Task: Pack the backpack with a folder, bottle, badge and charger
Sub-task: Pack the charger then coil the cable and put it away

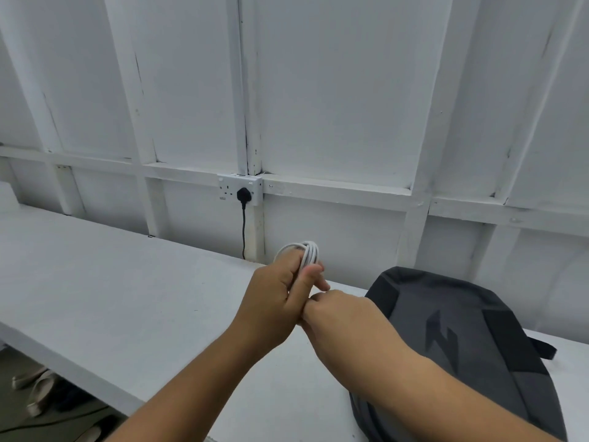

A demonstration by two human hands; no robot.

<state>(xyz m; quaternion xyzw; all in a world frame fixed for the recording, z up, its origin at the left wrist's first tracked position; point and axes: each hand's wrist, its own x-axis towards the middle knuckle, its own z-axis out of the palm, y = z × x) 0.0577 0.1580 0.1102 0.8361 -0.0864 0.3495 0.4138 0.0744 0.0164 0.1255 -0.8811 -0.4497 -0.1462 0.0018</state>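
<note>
The coiled white charger cable [307, 253] was held just left of the backpack [462, 346], gripped in the curled left hand [274, 298]. The right hand [334, 309] touched the left, fingers curled; what it held was hidden. The backpack lay on the bench [127, 282], bearing a dark zigzag emblem. The wall socket's [239, 189] print was unreadable.
</note>
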